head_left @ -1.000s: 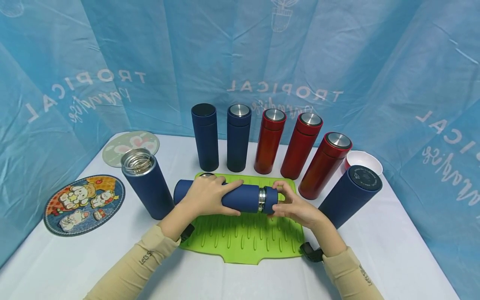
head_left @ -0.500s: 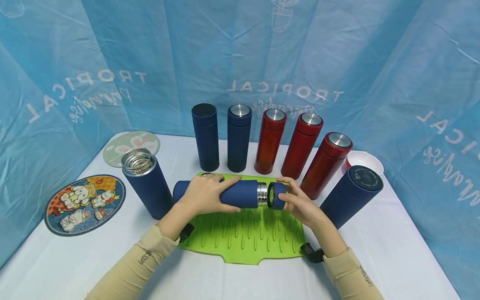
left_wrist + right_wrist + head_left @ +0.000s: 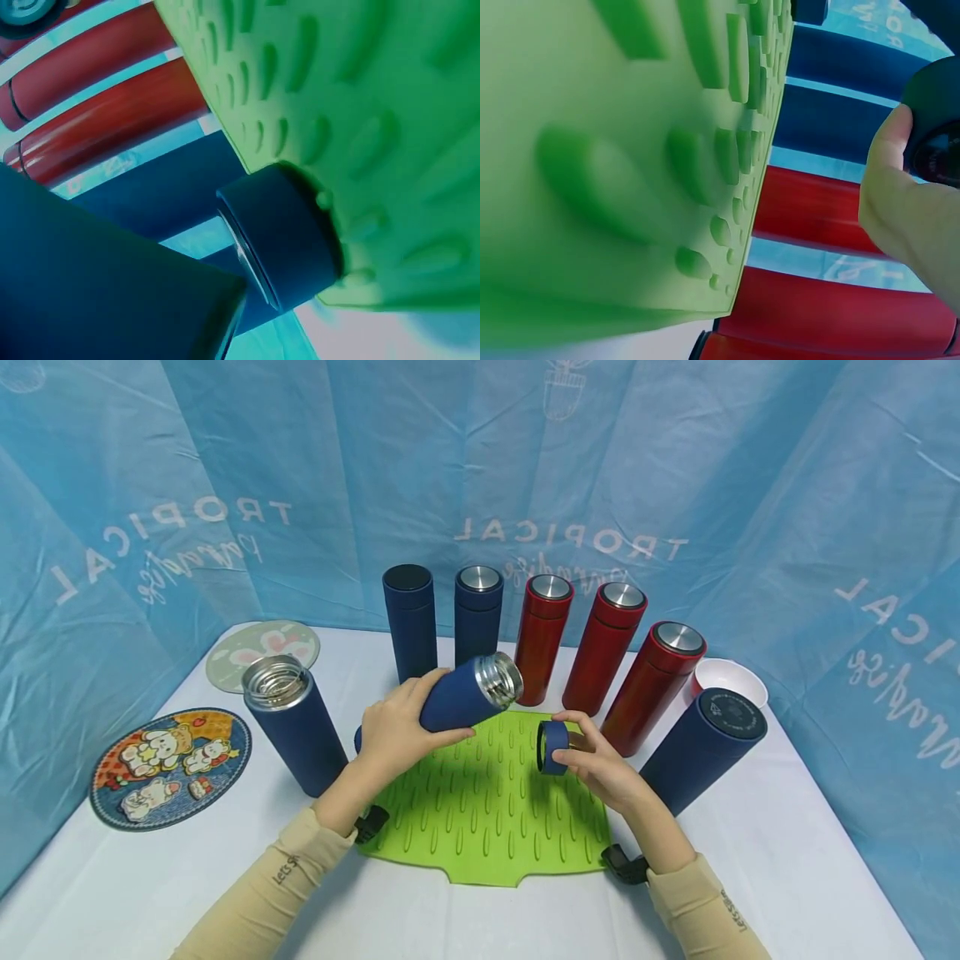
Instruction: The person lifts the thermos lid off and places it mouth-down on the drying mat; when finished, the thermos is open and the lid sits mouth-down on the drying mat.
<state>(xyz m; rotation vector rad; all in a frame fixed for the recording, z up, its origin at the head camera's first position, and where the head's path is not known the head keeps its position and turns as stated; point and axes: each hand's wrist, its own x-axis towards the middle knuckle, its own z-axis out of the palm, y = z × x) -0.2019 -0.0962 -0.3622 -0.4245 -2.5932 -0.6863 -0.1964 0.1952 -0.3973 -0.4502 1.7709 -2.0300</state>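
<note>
My left hand grips a dark blue thermos, tilted with its bare steel mouth pointing up to the right above the green ridged mat. Its blue side fills the lower left of the left wrist view. My right hand pinches a blue thermos lid by its rim, hollow side facing left, apart from the thermos. The thumb shows on this lid in the right wrist view. Another blue lid rests on the mat's edge in the left wrist view; my left hand hides it from the head view.
A lidless blue thermos stands at left, near an oval cartoon mat and a pale green one. Behind stand blue thermoses and red thermoses. At right are an upside-down blue thermos and a white-and-red bowl.
The lid has come off the thermos mouth to the right in my right hand. My left hand has tilted the thermos from lying level to mouth upward.
</note>
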